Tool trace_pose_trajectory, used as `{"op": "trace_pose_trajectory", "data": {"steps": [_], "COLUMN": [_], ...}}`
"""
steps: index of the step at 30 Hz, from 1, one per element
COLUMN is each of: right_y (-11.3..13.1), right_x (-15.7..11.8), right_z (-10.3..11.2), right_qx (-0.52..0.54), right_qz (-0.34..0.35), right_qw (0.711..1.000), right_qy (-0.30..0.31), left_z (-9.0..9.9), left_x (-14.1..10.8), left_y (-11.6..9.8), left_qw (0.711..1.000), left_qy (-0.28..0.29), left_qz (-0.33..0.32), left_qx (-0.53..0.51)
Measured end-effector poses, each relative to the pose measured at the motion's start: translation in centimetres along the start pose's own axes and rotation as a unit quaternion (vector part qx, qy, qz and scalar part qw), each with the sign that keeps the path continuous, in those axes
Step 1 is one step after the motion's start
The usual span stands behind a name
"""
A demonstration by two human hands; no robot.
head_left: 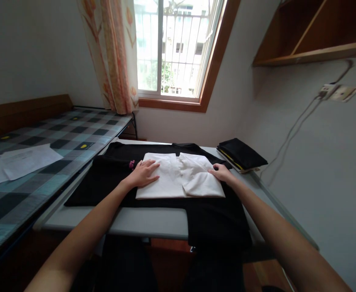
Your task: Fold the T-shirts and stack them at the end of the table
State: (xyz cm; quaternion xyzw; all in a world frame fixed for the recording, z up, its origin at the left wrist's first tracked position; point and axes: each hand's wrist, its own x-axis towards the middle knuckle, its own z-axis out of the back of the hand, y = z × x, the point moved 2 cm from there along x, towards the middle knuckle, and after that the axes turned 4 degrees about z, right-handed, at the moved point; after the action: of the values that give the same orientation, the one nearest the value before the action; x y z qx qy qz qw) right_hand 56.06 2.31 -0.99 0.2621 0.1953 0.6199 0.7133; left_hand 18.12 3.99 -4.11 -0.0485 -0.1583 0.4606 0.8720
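Observation:
A folded white garment (pixel 168 178) lies on a black T-shirt (pixel 104 190) that is spread over the table. The left half of the white garment looks smooth; the right half has creases and a loose fold. My left hand (pixel 143 172) rests flat on its left side with the fingers spread. At the right edge, my right hand (pixel 222 172) grips the white garment between thumb and fingers. One black sleeve hangs over the table's front edge, and a small pink print (pixel 132 164) shows beside my left hand.
A stack of folded dark clothes (pixel 241 153) sits at the table's (pixel 153 222) back right corner, by the wall. On the left stands a bed with a checked cover (pixel 95 121) and papers (pixel 28 162) on it. A wall shelf (pixel 314 52) juts out at upper right, above a socket with cables (pixel 299 117).

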Motion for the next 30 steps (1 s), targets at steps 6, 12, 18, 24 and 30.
{"op": "trace_pose_trajectory", "data": {"steps": [6, 12, 18, 24, 30], "right_y": [2.5, 8.9, 19.4, 22.1, 14.3], "right_x": [-0.3, 1.1, 0.3, -1.7, -0.1], "right_z": [1.9, 3.2, -1.0, -7.9, -10.4], "right_qx": [0.119, 0.163, 0.111, 0.064, 0.108], "right_qz": [-0.082, -0.021, 0.108, 0.284, 0.229], "right_qw": [0.985, 0.979, 0.981, 0.937, 0.967], "right_qy": [0.096, 0.118, 0.113, 0.19, -0.015], "left_z": [0.1, 0.8, 2.3, 1.7, 1.0], "left_x": [0.0, 0.4, 0.9, 0.8, 0.7], "left_y": [0.2, 0.0, -1.2, -0.1, 0.3], "left_qw": [1.0, 0.99, 0.826, 0.668, 0.709], "left_qy": [-0.011, -0.097, -0.044, 0.041, 0.01], "left_qz": [0.004, 0.032, 0.111, 0.273, 0.306], "left_qx": [-0.015, -0.093, -0.551, -0.691, -0.635]}}
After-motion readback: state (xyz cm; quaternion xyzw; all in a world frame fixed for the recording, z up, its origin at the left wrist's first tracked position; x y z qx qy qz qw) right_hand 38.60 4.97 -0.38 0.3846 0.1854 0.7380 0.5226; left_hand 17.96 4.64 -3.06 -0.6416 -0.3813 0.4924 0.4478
